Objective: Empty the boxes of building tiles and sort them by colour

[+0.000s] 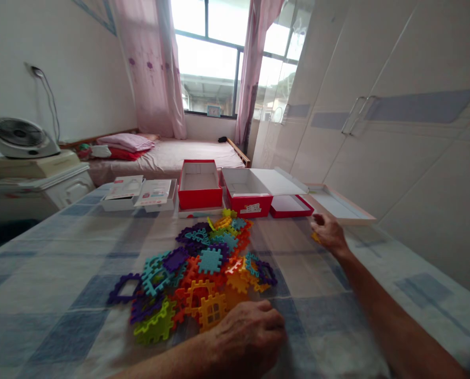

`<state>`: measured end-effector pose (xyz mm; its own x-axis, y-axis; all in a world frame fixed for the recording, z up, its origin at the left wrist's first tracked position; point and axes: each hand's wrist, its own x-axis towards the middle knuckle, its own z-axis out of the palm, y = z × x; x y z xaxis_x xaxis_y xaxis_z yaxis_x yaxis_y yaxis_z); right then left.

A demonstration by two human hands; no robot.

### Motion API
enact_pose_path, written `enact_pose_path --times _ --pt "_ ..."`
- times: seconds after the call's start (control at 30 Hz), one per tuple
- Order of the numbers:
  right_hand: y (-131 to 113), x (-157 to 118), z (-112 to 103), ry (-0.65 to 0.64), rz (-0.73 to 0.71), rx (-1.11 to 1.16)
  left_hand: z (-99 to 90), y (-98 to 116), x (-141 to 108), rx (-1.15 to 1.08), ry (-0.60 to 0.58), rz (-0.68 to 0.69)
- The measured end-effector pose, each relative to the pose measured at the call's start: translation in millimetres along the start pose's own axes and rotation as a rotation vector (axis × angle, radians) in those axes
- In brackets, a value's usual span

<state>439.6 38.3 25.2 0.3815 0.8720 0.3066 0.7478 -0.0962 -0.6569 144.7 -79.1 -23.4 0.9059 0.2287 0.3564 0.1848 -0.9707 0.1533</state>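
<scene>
My right hand: out over the right side of the counter (314, 310), thumb and fingertips pinching a small yellow piece (316, 238), well apart from the pile.
My left hand: low at the near edge of the pile, fingers curled in; I cannot tell whether anything is inside them (254, 334).
Pile of toothed pieces: heaped mid-counter in front of me, purple, turquoise, orange, yellow and green, overlapping at all angles (193, 268).
Top of the pile: a turquoise square (210, 260) lies near the middle.
Near edge: an orange window piece (212, 311) beside my left hand, a lime-green piece (156, 323) farther left.
Left edge: a purple frame (116, 291) flat on the checked cloth (77, 295).
Behind the pile: two open red boxes (201, 199) side by side, the right one with its white lid (280, 181) folded out above a shallow red tray (293, 208).
Far left: two white boxes (118, 204) with printed cards on top (124, 187).
Far right: a pale shallow tray (340, 204) beyond my right hand.
Past the counter: a bed (191, 152) below the window (207, 68).
</scene>
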Motion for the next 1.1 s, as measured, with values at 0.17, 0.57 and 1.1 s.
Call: enact_pose_path --times 0.17,0.57,1.1 --pt "-61 -15 73 -0.314 -0.257 0.070 -0.2 -1 0 0.005 0.004 0.015" --pt "-90 -27 118 -0.466 -0.224 0.147 10.4 -11 -3 0.036 0.029 0.033" --pt "-169 -26 122 -0.476 -0.331 -0.019 9.5 -12 -1 0.043 0.044 0.049"
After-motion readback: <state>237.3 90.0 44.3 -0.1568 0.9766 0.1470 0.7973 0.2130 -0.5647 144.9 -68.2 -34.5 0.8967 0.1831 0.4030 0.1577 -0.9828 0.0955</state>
